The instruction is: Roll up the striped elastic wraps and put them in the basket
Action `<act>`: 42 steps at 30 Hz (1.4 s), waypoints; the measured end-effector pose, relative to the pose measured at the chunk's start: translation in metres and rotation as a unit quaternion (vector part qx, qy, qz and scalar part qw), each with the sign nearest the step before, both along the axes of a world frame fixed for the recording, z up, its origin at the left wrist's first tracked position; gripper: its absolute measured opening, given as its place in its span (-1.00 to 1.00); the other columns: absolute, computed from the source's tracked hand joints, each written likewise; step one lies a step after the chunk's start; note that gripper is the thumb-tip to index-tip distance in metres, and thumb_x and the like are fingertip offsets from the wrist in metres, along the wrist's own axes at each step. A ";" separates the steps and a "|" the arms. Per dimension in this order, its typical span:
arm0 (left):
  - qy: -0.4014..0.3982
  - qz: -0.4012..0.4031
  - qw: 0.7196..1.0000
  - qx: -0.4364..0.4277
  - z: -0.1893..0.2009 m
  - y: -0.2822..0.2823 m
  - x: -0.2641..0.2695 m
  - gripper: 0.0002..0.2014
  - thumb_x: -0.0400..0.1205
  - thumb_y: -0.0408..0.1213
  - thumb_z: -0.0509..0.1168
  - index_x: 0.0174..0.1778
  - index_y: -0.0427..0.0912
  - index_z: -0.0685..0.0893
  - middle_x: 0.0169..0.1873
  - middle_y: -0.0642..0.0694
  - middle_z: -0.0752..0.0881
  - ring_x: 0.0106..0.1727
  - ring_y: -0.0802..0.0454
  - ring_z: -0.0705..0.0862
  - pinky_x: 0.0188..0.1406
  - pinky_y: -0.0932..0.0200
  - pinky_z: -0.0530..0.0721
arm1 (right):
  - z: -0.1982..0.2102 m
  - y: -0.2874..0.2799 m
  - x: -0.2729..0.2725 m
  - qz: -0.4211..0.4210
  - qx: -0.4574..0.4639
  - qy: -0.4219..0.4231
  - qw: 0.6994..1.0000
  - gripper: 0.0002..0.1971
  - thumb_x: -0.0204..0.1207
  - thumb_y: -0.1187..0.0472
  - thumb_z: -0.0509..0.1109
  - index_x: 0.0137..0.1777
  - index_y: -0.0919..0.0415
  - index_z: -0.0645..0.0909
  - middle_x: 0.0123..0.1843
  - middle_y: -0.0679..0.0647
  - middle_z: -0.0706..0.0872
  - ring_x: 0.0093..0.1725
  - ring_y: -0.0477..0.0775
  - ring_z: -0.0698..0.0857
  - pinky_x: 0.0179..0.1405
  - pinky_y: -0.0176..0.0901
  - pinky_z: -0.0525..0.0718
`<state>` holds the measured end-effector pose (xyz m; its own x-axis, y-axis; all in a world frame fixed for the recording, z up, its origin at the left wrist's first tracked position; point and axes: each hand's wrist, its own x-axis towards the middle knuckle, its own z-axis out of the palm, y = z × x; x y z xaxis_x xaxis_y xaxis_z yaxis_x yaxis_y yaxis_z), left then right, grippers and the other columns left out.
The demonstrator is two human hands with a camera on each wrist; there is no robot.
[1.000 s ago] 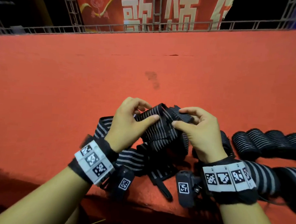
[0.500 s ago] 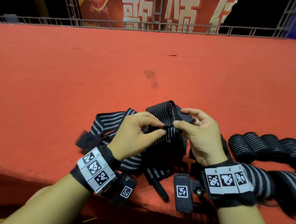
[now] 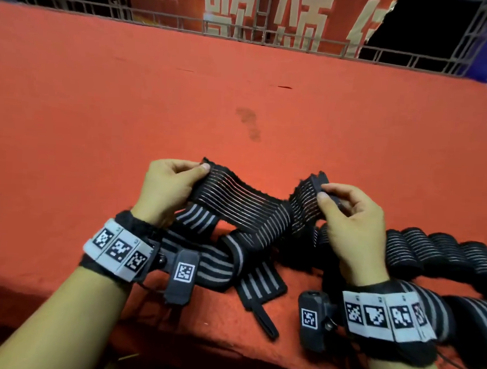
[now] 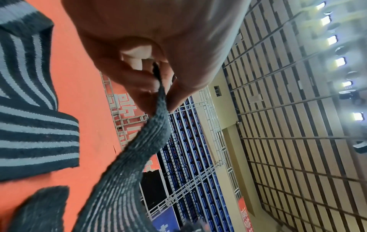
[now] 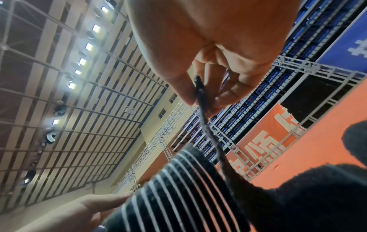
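Striped wrap (image 3: 249, 207) held above red tabletop (image 3: 241, 99), sagging between hands. Left hand (image 3: 166, 188) grip pinches its left end; right hand (image 3: 350, 218) grip pinches right end. Head view alone shows rolled wraps (image 3: 430, 250) right of right hand, loose wraps (image 3: 213, 261) beneath held wrap. Wrist views alone show pinch edge-on, thumb against fingers (image 4: 139, 87), plus hall ceiling lights (image 5: 89, 47).

Left hand (image 3: 168, 189) and right hand (image 3: 348, 215) pinching, apparently raised.
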<state>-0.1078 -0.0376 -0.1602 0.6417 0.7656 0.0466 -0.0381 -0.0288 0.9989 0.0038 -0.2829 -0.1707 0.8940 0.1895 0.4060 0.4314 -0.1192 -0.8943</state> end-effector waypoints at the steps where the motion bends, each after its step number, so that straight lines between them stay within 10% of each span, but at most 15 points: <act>1: 0.015 -0.008 1.000 0.011 -0.002 0.000 0.000 -0.86 0.63 -0.25 0.47 -0.17 -0.23 0.86 -0.30 -0.19 0.85 -0.32 -0.06 0.77 -0.34 0.12 0.72 | 0.001 0.001 0.000 -0.001 -0.009 -0.015 1.000 -0.86 0.56 0.26 0.50 -0.04 -0.03 0.77 -0.15 -0.08 0.84 -0.17 -0.13 0.78 -0.08 0.03 0.77; 9: 0.044 -0.185 0.980 -0.066 0.008 -0.040 -0.004 -0.85 0.73 -0.41 0.30 0.04 -0.34 0.79 -0.23 -0.30 0.74 -0.38 -0.03 0.69 -0.53 0.19 0.74 | 0.009 0.020 -0.031 0.026 -0.068 -0.128 0.989 -0.78 0.46 0.29 0.58 -0.06 -0.06 0.70 -0.21 -0.27 0.80 -0.15 -0.29 0.77 -0.16 -0.49 0.60; 21: 0.044 -0.215 0.972 -0.085 0.003 -0.057 -0.008 -0.85 0.69 -0.43 0.36 0.10 -0.41 0.78 -0.19 -0.45 0.78 -0.42 -0.06 0.70 -0.48 0.17 0.79 | -0.004 0.036 -0.050 0.003 -0.051 -0.294 0.954 -0.79 0.37 0.38 0.65 -0.06 0.10 0.86 -0.23 -0.15 0.79 -0.26 -0.13 0.75 -0.15 -0.43 0.63; 25: 0.026 -0.236 0.966 -0.106 0.009 -0.060 -0.011 -0.84 0.72 -0.48 0.29 0.10 -0.49 0.74 -0.46 -0.10 0.77 -0.55 0.15 0.70 -0.49 0.25 0.78 | -0.006 0.039 -0.052 0.037 -0.083 -0.300 0.950 -0.78 0.34 0.35 0.64 -0.05 0.07 0.86 -0.16 -0.32 0.72 -0.23 -0.23 0.71 -0.09 -0.46 0.63; 35: 0.006 -0.205 0.970 -0.128 0.013 -0.063 -0.014 -0.74 0.72 -0.52 0.27 0.34 -0.44 0.59 -0.56 0.05 0.72 -0.52 0.18 0.72 -0.50 0.29 0.73 | -0.008 0.040 -0.050 0.084 -0.114 -0.257 0.956 -0.76 0.35 0.26 0.62 0.03 0.07 0.87 0.00 -0.26 0.79 0.04 -0.31 0.77 0.13 -0.56 0.60; 42: -0.022 -0.220 0.966 -0.133 0.014 -0.065 -0.018 -0.83 0.71 -0.50 0.30 0.19 -0.30 0.69 -0.33 -0.04 0.84 -0.31 0.11 0.83 -0.37 0.27 0.77 | -0.009 0.039 -0.049 0.129 -0.106 -0.183 0.969 -0.72 0.39 0.23 0.49 0.10 0.11 0.86 0.11 -0.14 0.82 0.00 -0.25 0.79 0.02 -0.45 0.70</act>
